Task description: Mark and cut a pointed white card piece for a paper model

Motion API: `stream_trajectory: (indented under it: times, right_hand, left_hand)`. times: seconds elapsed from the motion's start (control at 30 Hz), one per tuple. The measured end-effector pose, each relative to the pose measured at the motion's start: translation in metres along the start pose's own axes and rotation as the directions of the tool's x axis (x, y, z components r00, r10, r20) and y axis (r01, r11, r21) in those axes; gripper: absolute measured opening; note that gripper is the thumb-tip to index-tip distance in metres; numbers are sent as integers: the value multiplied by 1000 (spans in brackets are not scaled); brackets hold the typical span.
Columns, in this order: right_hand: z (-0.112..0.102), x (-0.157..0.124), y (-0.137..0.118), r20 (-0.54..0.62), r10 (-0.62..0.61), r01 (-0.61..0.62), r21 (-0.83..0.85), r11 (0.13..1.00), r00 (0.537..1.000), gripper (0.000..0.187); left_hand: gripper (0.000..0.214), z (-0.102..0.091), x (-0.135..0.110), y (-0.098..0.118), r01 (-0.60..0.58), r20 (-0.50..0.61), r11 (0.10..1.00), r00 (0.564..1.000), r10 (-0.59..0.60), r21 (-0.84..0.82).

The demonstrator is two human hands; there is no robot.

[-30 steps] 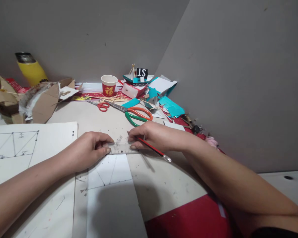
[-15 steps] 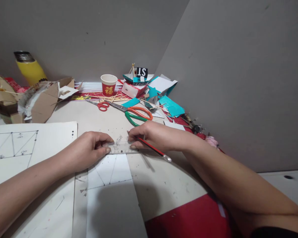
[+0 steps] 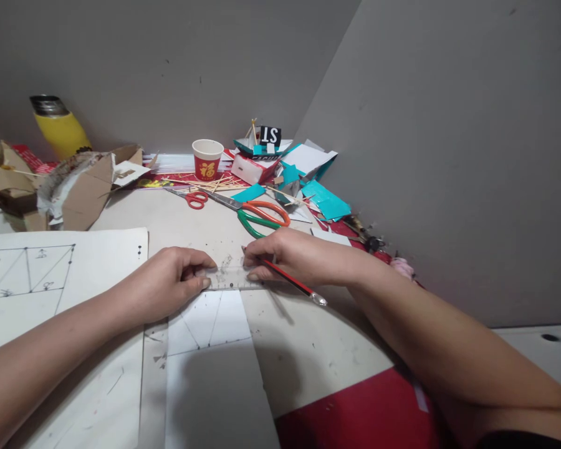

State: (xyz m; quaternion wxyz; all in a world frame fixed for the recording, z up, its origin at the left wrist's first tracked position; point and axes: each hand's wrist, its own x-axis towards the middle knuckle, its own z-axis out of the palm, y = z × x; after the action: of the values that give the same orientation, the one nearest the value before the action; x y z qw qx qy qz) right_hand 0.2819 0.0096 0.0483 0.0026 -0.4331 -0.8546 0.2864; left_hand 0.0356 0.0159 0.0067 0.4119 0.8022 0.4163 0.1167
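Note:
A clear plastic ruler point(image 3: 229, 279) lies across the top edge of a white card strip point(image 3: 210, 368) marked with pencil lines. My left hand point(image 3: 168, 280) pinches the ruler's left end, fingers curled. My right hand point(image 3: 285, 255) presses on the ruler's right end and grips a red pencil point(image 3: 292, 284), whose metal end points down to the right. Both hands rest on the pale work board point(image 3: 318, 343).
A white sheet with a drawn triangle grid point(image 3: 51, 268) lies at left. Behind the hands are orange-and-green scissors point(image 3: 257, 215), small red scissors point(image 3: 194, 198), wooden sticks, a red paper cup point(image 3: 207, 159), teal card scraps point(image 3: 325, 201), torn cardboard point(image 3: 75, 187) and a yellow flask point(image 3: 58, 128). Grey walls enclose the corner.
Only the view has shifted slightly; the hands, ruler and pencil stay where they were.

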Motion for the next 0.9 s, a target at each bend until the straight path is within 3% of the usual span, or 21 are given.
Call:
stream_trajectory:
  times: [0.9]
  right_hand:
    - [1,1,-3,31,18,-18,-21,1000,999,17]
  left_hand:
    - [28,0,1,6,5,-25,999,1000,-4,39]
